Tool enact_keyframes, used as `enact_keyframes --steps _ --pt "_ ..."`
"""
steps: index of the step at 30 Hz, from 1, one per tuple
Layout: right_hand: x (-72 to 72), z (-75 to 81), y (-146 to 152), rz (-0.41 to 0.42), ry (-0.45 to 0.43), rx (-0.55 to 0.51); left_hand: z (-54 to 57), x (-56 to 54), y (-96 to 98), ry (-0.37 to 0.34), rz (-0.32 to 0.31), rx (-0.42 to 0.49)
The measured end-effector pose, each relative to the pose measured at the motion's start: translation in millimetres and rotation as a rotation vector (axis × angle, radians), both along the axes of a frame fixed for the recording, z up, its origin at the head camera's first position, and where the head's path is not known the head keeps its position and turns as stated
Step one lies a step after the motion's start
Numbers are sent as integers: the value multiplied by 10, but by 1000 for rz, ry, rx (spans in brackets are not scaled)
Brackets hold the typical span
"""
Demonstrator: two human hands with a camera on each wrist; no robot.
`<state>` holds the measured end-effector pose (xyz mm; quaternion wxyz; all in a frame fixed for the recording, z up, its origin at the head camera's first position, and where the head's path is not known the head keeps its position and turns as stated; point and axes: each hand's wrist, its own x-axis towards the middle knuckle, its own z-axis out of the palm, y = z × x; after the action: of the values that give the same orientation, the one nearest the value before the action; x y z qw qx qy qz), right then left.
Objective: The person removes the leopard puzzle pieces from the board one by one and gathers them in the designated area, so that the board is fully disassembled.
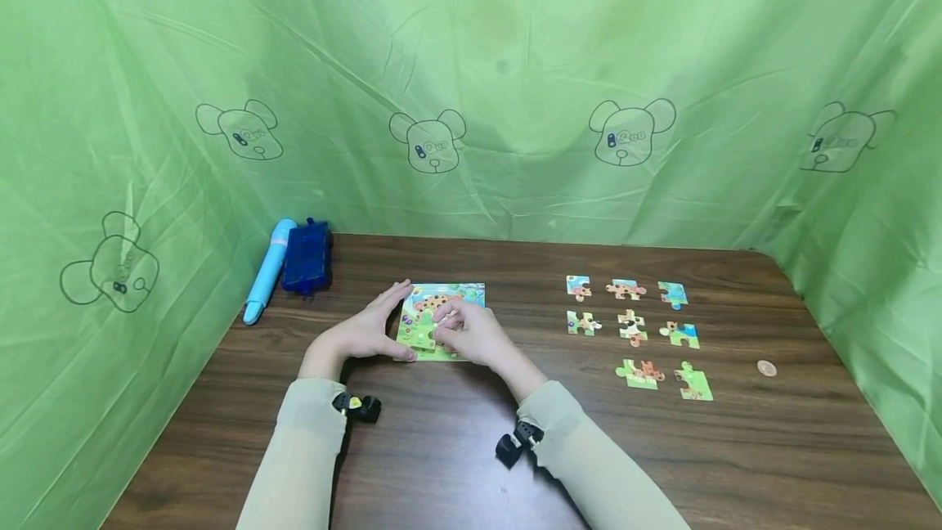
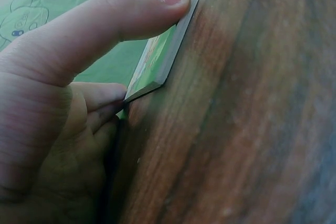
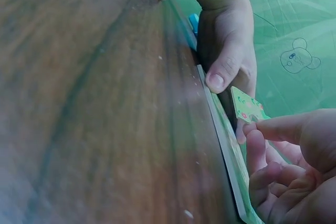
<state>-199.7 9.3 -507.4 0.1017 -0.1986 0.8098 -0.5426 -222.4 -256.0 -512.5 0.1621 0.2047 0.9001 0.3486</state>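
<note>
A flat puzzle board (image 1: 471, 293) with a cartoon animal picture lies on the dark wooden table. My left hand (image 1: 365, 332) spans its left side, thumb (image 2: 170, 1) resting on the near edge and fairly straight fingers against the side. Over the board, my right hand (image 1: 474, 334) pinches a green puzzle piece (image 3: 245, 106) with small red flowers between thumb and forefinger. That piece is tilted up from the board in the right wrist view. The other right fingers are bent, and this hand covers part of the picture.
Several loose puzzle pieces (image 1: 631, 325) lie in rows to the right, with a small round disc (image 1: 767, 368) beyond them. At the back left are a dark blue box (image 1: 307, 258) and a light blue tube (image 1: 270, 271). Green curtains (image 1: 515, 64) surround the table.
</note>
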Motion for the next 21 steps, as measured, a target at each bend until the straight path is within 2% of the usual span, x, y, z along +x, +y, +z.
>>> enact_keyframes --steps 10,21 --pt "-9 151 173 17 -42 -1 3 5 -4 -4 6 6" --pt "-70 412 707 30 -7 56 0 4 9 3 5 -9"
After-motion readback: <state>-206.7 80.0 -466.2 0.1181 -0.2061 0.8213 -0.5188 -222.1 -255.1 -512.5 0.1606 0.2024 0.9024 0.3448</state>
